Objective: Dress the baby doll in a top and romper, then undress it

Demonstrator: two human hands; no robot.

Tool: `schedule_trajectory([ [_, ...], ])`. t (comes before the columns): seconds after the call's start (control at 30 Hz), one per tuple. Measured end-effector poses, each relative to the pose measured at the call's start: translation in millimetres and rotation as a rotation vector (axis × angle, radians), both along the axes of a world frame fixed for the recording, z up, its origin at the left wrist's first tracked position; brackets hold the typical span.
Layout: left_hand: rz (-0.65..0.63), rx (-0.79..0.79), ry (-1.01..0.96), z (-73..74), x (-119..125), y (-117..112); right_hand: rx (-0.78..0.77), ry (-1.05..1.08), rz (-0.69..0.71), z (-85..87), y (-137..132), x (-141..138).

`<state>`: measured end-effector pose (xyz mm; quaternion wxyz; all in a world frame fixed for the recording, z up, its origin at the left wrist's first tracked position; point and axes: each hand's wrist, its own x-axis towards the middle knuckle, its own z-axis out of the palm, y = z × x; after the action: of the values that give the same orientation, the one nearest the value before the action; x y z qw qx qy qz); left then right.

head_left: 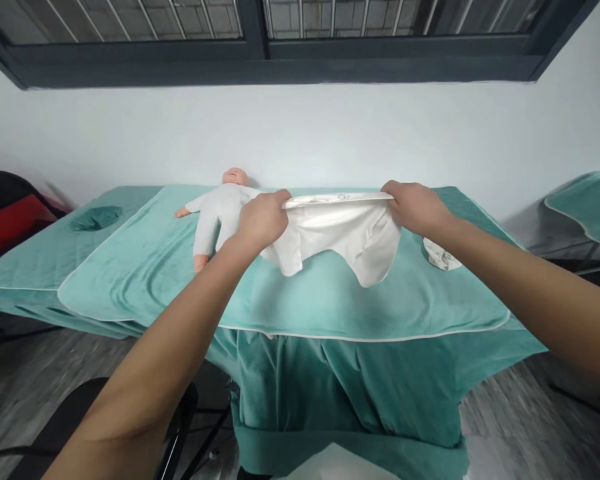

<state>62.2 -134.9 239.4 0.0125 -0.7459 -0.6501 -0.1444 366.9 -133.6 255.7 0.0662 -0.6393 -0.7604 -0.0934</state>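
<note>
Stretched in the air between my two hands is a white baby garment (347, 233), its lower part hanging loose above the teal bed cover (330, 300). My left hand (263, 219) is closed on its left top edge. The right top edge is gripped by my right hand (414, 205). A baby doll (215, 210) in a white suit lies on its back on the bed, just left of my left hand, with its head toward the wall.
A small crumpled white cloth (441, 255) lies on the bed under my right forearm. The bed has a face hole (96, 217) at its left end. A second teal-covered bed (587, 207) stands at the right. A black chair (70, 413) is below left.
</note>
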Motion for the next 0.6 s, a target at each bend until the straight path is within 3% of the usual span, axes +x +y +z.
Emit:
schedule_trajectory([
  [0.13,-0.017,-0.136,0.037,-6.9,-11.4,7.5,-0.118,-0.017,-0.081,-3.9,8.2,20.5],
  [0.3,-0.06,-0.388,0.107,2.4,-16.5,19.5,-0.214,-0.186,-0.153,3.5,27.6,36.7],
  [0.37,-0.067,-0.45,0.102,-0.6,-14.9,30.6,-0.26,-0.221,-0.157,1.1,41.2,39.2],
  [0.47,0.004,-0.391,0.098,-25.9,-5.0,50.6,-0.275,-0.238,-0.171,-18.8,59.5,32.0],
  [0.6,0.133,-0.144,0.051,-88.8,24.6,61.7,-0.101,-0.156,-0.205,-79.6,62.4,-0.1],
])
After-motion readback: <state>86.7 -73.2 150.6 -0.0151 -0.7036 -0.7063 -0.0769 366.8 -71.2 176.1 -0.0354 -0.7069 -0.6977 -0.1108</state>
